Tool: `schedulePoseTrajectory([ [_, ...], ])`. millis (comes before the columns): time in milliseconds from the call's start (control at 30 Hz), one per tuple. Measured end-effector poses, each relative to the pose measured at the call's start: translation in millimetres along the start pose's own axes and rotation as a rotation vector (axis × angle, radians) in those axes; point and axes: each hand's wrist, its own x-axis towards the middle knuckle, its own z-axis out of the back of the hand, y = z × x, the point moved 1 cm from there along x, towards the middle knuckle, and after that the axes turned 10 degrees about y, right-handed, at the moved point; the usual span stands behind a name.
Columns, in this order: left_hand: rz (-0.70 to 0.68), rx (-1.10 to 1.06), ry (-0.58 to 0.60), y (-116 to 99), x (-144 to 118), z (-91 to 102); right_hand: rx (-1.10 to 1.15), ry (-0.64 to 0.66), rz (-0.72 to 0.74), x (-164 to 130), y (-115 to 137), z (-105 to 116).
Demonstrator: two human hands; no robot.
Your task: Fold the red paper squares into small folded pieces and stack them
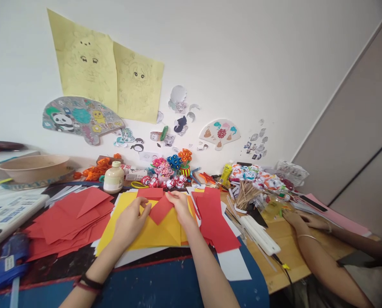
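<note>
Red paper dominated the cluttered surface point(165, 282): a loose stack of red sheets point(67, 220) lay at nine o'clock from the hands and a second red pile point(214, 220) at three o'clock, both apparently kept within reach. Between them, yellow sheets point(160, 233) served as a backing. On these rested a small red folded piece point(160, 208); the left hand point(131, 220) pressed its edge flat with bent fingers while the right hand point(179, 204) pinched its upper corner, seemingly steadying a crease. A co-worker's forearm point(319, 256) rested at four o'clock.
</note>
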Motion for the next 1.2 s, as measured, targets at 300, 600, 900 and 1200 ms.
schedulePoseTrajectory([
  [300, -0.023, -0.514, 0.068, 20.2, 9.3, -7.1, 0.261, 0.398, -0.075, -14.6, 20.3, -33.1],
  [600, -0.049, -0.446, 0.101, 12.8, 7.8, -6.9, 0.218, 0.476, -0.008, -21.0, 25.9, -36.2],
  [900, -0.173, 0.273, 0.145, -5.0, -10.7, -27.9, 0.021, 0.186, 0.081, -11.8, 8.2, -35.0],
  [1200, -0.085, -0.124, 0.147, -3.9, -3.7, -23.4, 0.159, 0.261, -0.024, -14.1, 21.5, -36.1],
])
